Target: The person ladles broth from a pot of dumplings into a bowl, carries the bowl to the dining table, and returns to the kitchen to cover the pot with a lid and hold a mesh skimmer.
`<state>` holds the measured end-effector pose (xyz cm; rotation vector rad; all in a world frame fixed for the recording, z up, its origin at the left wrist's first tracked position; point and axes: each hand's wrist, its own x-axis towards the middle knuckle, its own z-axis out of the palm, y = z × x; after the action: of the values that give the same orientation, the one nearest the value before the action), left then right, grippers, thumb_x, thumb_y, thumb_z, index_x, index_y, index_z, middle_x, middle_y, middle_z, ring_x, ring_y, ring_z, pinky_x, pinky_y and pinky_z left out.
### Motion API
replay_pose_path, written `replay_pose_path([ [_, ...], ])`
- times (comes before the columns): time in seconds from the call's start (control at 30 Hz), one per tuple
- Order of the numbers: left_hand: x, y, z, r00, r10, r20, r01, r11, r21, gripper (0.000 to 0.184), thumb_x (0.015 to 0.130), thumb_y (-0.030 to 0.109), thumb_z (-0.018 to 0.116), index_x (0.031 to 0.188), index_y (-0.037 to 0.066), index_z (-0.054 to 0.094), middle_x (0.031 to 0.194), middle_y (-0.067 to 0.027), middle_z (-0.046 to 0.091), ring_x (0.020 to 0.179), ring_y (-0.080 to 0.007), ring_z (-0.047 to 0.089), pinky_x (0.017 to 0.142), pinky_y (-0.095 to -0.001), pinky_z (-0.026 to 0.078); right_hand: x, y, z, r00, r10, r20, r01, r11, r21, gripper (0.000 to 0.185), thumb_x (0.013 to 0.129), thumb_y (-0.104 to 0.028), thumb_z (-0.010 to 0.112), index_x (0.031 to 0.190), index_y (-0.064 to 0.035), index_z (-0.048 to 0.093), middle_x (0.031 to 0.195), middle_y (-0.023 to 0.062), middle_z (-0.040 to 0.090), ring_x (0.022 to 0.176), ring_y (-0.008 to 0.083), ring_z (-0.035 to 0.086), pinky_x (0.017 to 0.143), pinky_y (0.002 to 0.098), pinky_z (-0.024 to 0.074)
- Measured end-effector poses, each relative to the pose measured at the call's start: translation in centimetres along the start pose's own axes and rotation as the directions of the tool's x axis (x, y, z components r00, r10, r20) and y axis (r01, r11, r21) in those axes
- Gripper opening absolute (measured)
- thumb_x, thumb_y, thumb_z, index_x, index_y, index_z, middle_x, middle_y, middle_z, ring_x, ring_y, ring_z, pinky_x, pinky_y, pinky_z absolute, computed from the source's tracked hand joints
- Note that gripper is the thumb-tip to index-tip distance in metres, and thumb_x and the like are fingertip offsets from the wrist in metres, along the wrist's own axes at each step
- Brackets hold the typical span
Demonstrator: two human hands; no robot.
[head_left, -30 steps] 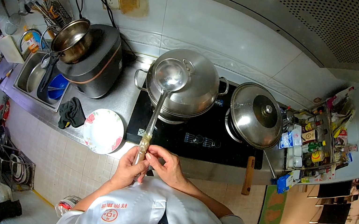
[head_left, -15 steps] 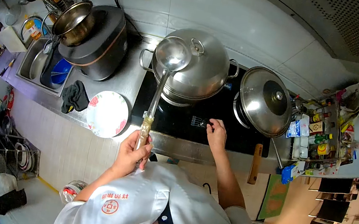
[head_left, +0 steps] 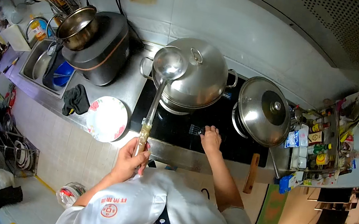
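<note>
My left hand (head_left: 133,154) is closed around the handle of a long metal ladle (head_left: 156,108). Its round bowl hangs in front of the lid of a large steel pot (head_left: 201,80). My right hand (head_left: 211,139) is over the front of the black cooktop (head_left: 165,126), beside pale markings on the glass. Its fingers are slightly bent and apart, fingertips down at the surface; what lies under them is hidden. Right of the pot stands a lidded wok (head_left: 262,114) with a wooden handle (head_left: 251,173) pointing toward me.
A white floral plate (head_left: 107,119) sits at the counter's edge, beside a dark cloth (head_left: 76,100). Farther left, a black rice cooker (head_left: 104,52) carries a metal bowl (head_left: 77,28) near the sink (head_left: 36,62). Condiment bottles fill a rack (head_left: 322,140) at right.
The whole view has shifted slightly downward in the frame. My right hand has moved a little left, closer to the cooktop markings, its fingers more spread. The ladle stays in my left hand.
</note>
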<state>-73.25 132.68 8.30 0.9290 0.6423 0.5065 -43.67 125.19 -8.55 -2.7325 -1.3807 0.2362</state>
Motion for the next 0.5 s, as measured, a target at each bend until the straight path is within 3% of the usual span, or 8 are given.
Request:
replay_pose_path([
  [0.5, 0.4, -0.44, 0.19, 0.999, 0.033, -0.038, -0.034, 0.999, -0.023, 0.016, 0.085, 0.003, 0.056, 0.098, 0.002, 0.046, 0.06, -0.0028, 0.047, 0.038, -0.0103, 0.041, 0.038, -0.0225, 0.034, 0.38, -0.05, -0.58, 0.999, -0.018, 0.028, 0.017, 0.999, 0.03, 0.041, 0.075, -0.015, 0.07, 0.112, -0.0034, 0.059, 0.109, 0.014, 0.056, 0.107, 0.0305, 0.052, 0.089, 0.0388, 0.0469],
])
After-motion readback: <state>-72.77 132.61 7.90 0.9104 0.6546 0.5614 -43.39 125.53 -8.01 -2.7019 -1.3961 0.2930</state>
